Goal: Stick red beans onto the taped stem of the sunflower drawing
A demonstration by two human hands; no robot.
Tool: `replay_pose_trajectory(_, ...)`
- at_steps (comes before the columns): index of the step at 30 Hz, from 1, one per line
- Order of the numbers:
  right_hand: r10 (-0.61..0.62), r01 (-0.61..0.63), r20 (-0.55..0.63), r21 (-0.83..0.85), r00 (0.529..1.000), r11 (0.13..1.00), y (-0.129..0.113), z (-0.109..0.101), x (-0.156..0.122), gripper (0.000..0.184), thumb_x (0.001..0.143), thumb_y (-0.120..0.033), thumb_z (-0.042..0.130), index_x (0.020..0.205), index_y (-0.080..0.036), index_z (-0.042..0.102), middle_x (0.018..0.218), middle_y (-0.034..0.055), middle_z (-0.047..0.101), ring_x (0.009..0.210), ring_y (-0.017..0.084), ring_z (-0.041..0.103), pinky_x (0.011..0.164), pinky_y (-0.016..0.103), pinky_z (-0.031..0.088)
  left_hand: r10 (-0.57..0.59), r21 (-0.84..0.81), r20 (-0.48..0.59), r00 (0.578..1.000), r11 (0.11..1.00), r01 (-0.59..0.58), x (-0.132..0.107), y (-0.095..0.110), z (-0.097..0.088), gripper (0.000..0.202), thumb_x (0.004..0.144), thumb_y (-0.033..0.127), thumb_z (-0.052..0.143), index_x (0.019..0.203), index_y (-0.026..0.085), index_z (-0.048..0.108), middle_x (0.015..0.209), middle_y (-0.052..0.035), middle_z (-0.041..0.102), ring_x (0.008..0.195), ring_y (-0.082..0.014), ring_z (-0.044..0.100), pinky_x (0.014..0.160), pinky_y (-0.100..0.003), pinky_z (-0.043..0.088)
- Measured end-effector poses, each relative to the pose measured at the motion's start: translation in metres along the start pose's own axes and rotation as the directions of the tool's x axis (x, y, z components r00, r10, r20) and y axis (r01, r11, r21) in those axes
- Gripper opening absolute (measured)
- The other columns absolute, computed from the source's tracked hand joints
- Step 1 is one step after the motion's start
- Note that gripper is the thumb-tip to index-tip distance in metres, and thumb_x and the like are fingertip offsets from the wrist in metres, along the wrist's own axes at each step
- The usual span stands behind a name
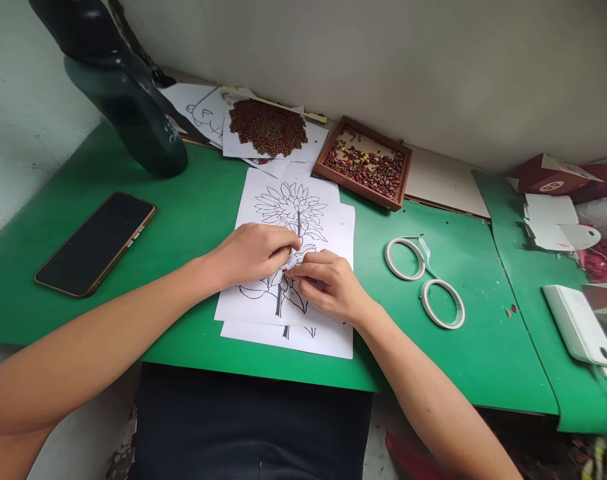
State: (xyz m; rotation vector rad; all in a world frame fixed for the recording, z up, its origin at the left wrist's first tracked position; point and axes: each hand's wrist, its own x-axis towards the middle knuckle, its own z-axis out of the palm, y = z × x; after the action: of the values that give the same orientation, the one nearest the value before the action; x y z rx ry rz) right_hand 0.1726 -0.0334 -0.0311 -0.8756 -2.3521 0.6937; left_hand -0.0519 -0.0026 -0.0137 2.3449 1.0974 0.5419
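Sheets of white paper [293, 343] printed with sunflower line drawings [290, 207] overlap in front of me. Over the lower flower's centre, my left hand [258, 252] rests on the paper with its fingers curled together. My right hand [330, 283] comes in from the other side, thumb and fingers bent in a pinch close to the left fingertips. A tiny dark reddish speck shows by the right fingertips, too small to name. Whatever either hand grips is hidden by the fingers.
Behind the drawings lie a bean-covered paper [268, 127] and a wooden tray [406, 177] of mixed beans. Two tape rolls [443, 304] sit at right, a white power bank [580, 323] farther over. A phone [96, 243] and dark bottle [128, 113] occupy the left.
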Motion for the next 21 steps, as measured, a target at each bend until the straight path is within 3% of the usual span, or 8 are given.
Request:
replay_pose_trajectory(9, 0.000, 0.001, -0.009, 0.032, 1.000, 0.999, -0.001, 0.001, 0.001, 0.026, 0.093, -0.012, 0.054, 0.099, -0.021, 0.077, 0.076, 0.0009, 0.068, 0.067, 0.014, 0.058, 0.074, 0.033, 0.046, 0.005, 0.003, 0.000, 1.000, 1.000, -0.005, 0.000, 0.000, 0.001, 0.028, 0.095, 0.016, 0.048, 0.105, 0.024, 0.073, 0.105, 0.0015, 0.079, 0.092, -0.0176, 0.072, 0.076, -0.029, 0.050)
replay_pose_trajectory(13, 0.045, -0.030, -0.160, 0.100, 0.986, 0.995, -0.002, -0.006, 0.002, 0.026, 0.095, -0.013, 0.053, 0.097, -0.022, 0.077, 0.070, -0.0004, 0.063, 0.061, 0.013, 0.052, 0.065, 0.031, 0.044, 0.013, 0.007, 0.007, 1.000, 1.000, -0.013, 0.000, 0.001, -0.001, 0.028, 0.096, 0.016, 0.048, 0.106, 0.024, 0.072, 0.103, 0.0010, 0.078, 0.091, -0.0174, 0.072, 0.074, -0.029, 0.050)
replay_pose_trajectory(15, 0.103, -0.076, -0.306, 0.098, 0.946, 0.992, 0.000, -0.015, 0.003, 0.025, 0.096, -0.014, 0.054, 0.098, -0.023, 0.077, 0.071, -0.0002, 0.062, 0.061, 0.013, 0.052, 0.063, 0.031, 0.044, 0.043, 0.003, 0.018, 0.999, 0.999, -0.043, -0.001, 0.002, -0.002, 0.027, 0.096, 0.015, 0.048, 0.108, 0.024, 0.071, 0.100, 0.0007, 0.077, 0.088, -0.0167, 0.071, 0.072, -0.029, 0.049)
replay_pose_trajectory(18, 0.185, -0.175, -0.522, 0.068, 0.833, 0.982, 0.010, -0.031, 0.002, 0.022, 0.097, -0.018, 0.057, 0.099, -0.023, 0.078, 0.071, -0.0001, 0.060, 0.063, 0.015, 0.052, 0.063, 0.032, 0.044, 0.112, -0.001, 0.054, 0.992, 0.994, -0.112, -0.002, 0.002, -0.003, 0.020, 0.099, 0.020, 0.053, 0.109, 0.023, 0.069, 0.097, -0.0005, 0.075, 0.089, -0.0172, 0.069, 0.074, -0.030, 0.048)
replay_pose_trajectory(21, 0.245, -0.268, -0.645, 0.065, 0.724, 0.961, 0.024, -0.044, -0.002, 0.020, 0.097, -0.022, 0.058, 0.102, -0.023, 0.077, 0.075, 0.0007, 0.061, 0.067, 0.016, 0.054, 0.067, 0.033, 0.046, 0.146, -0.004, 0.111, 0.983, 0.989, -0.146, -0.001, 0.002, -0.003, 0.016, 0.099, 0.030, 0.061, 0.110, 0.022, 0.068, 0.101, -0.0022, 0.072, 0.091, -0.0184, 0.066, 0.075, -0.031, 0.047)
